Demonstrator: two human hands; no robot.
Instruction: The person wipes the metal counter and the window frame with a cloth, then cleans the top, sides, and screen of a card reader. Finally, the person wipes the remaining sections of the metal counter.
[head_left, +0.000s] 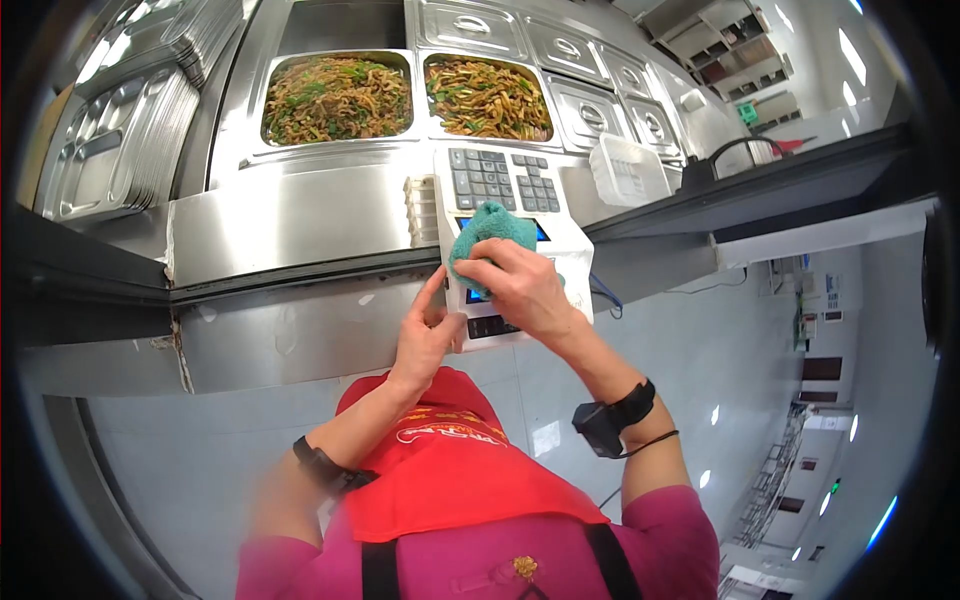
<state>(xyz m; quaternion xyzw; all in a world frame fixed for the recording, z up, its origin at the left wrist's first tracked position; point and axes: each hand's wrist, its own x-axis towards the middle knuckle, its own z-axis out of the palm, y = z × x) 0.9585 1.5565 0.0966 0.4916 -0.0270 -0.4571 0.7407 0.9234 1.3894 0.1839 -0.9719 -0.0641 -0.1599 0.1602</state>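
Note:
A white keypad machine [572,240] with grey keys and blue screens stands at the counter's edge. Over its screen, my right hand [515,283] presses a bunched green cloth [490,228], with the fingers closed on it. My left hand [428,335] rests against the machine's left side, fingers apart and holding nothing. The cloth hides part of the screen.
Two food pans [338,98] [488,98] sit behind the machine, beside lidded steel pans [590,115]. Stacked metal trays [120,145] are at the far left. A clear plastic container [628,170] stands right of the machine. A dark ledge [780,200] runs along the right.

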